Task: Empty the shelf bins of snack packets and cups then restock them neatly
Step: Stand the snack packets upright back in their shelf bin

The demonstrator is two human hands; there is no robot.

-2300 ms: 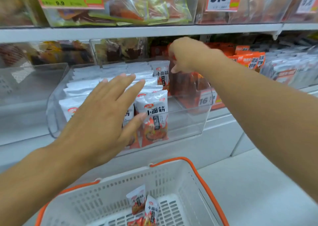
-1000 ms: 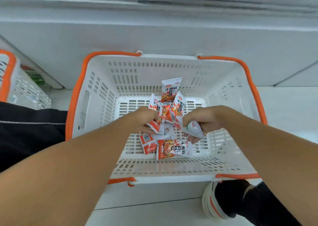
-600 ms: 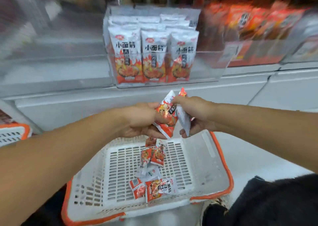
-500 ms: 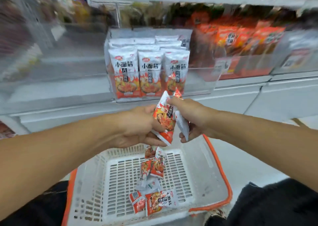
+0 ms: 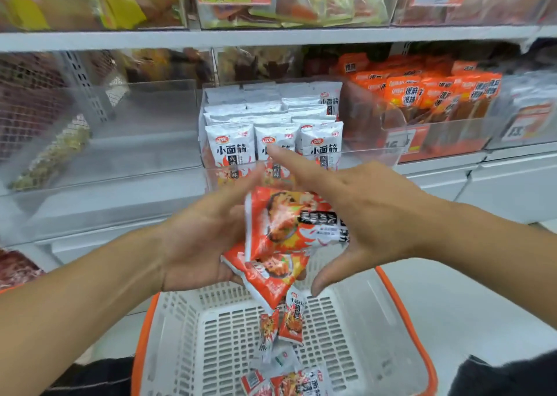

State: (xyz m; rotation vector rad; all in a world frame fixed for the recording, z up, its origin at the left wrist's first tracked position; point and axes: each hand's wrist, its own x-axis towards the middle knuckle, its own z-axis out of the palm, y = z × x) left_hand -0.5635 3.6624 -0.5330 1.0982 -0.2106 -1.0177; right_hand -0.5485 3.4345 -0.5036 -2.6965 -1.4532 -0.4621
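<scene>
My left hand [image 5: 199, 241] holds a bunch of red-and-white snack packets [image 5: 286, 226] from the left and below, in front of the shelf. My right hand [image 5: 370, 214] lies against the bunch from the right, with fingers straight and the thumb spread underneath. Just behind the hands stands a clear shelf bin [image 5: 370, 160] with rows of upright packets of the same kind [image 5: 232, 151]. Below the hands sits a white basket with an orange rim [image 5: 404, 314], and several more packets [image 5: 292, 326] lie in it.
Left of the filled bin is a clear bin [image 5: 135, 142] that holds no packets. Right of it, a bin holds orange packets [image 5: 422, 94]. An upper shelf [image 5: 271, 36] carries more bins and price tags. White floor shows at the right.
Both hands rose from the basket toward the filled bin with the packets. My right hand went from gripping a packet to straight fingers. The view tilted up to the shelves.
</scene>
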